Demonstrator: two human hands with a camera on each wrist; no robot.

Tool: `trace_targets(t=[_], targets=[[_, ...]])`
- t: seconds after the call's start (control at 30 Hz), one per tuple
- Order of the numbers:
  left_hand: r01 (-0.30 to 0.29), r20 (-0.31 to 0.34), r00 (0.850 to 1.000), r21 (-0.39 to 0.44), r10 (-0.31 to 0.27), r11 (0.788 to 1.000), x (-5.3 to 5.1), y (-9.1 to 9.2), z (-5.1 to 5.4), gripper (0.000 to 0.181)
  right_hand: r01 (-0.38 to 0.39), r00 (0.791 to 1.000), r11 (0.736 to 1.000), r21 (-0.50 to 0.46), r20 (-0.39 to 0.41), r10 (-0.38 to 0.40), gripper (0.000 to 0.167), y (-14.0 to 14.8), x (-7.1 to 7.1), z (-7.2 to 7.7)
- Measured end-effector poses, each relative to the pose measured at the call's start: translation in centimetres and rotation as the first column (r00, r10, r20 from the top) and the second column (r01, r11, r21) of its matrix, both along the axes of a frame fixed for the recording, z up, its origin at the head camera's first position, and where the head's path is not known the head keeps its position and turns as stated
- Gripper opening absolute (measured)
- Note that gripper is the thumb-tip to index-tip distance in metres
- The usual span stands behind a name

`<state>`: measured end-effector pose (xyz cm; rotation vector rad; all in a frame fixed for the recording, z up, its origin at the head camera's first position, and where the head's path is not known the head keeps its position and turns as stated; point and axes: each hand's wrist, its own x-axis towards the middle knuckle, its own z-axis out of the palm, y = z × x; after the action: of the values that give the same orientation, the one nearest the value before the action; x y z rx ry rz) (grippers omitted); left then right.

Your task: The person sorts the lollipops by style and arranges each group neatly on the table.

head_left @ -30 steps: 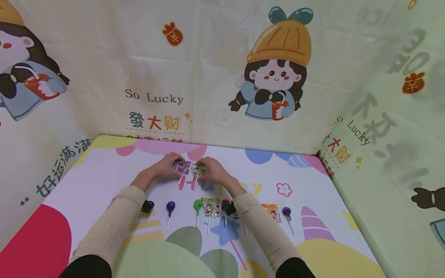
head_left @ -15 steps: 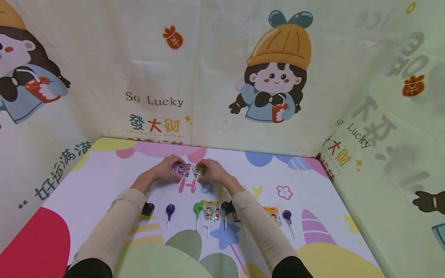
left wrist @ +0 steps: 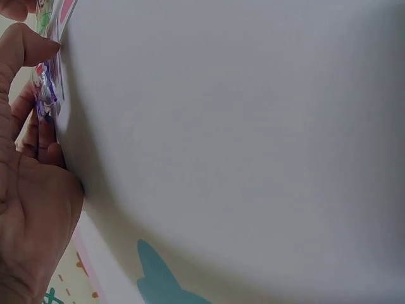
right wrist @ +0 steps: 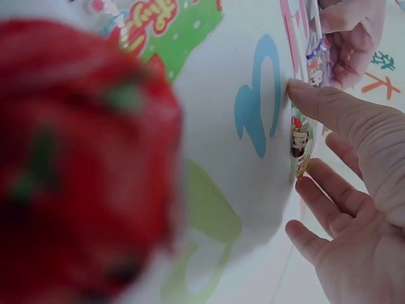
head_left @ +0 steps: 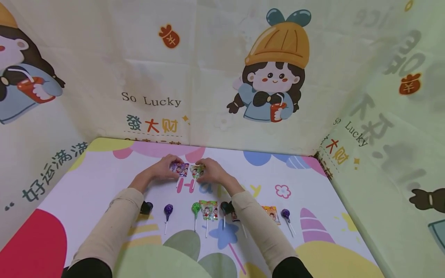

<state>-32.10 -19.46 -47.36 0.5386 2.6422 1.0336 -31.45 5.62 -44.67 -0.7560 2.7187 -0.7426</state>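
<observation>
At the back of the table my left hand (head_left: 162, 168) pinches a flat lollipop in a purple wrapper (head_left: 180, 168). Close on its right, a green-wrapped lollipop (head_left: 197, 170) is pinched at its right side by my right hand (head_left: 213, 170). Both white sticks point toward me, and a small gap separates the wrappers. In the left wrist view, thumb and fingers close around the purple wrapper (left wrist: 45, 85). The right wrist view has the thumb at one edge of the green wrapper (right wrist: 300, 142), with fingers at the other; some fingers stand apart from it.
Nearer me lies a row: a purple lollipop (head_left: 168, 210), a green round one (head_left: 196, 208), a green flat packet (head_left: 208, 210), an orange packet (head_left: 271, 213) and another purple lollipop (head_left: 286, 214). A red lollipop (right wrist: 82, 164) looms in the right wrist view. Printed cloth walls (head_left: 208, 77) surround the table.
Both hands stay at the same two lollipops. The green wrapper at my right hand looks slightly wider and flatter than a second ago. The row in front has not been moved.
</observation>
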Motion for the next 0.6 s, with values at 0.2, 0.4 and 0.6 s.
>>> trace_targets(t=[0.2, 0.4, 0.6], targets=[[-0.006, 0.021, 1.000, 0.006, 0.006, 1.000, -0.2, 0.0, -0.1, 0.058, -0.009, 0.999, 1.000, 0.026, -0.041, 0.010, 0.065, 0.5, 0.3, 0.3], [-0.007, 0.032, 0.999, 0.028, 0.006, 1.000, -0.3, 0.1, -0.2, 0.058, 0.004, 0.999, 1.000, -0.015, -0.033, -0.004, 0.065, 1.1, 0.9, 0.7], [-0.011, 0.043, 0.999, 0.054, 0.008, 0.998, 0.0, 0.1, 0.0, 0.058, 0.020, 0.999, 0.998, -0.055, -0.029, -0.022, 0.064, 1.6, 2.1, 1.5]])
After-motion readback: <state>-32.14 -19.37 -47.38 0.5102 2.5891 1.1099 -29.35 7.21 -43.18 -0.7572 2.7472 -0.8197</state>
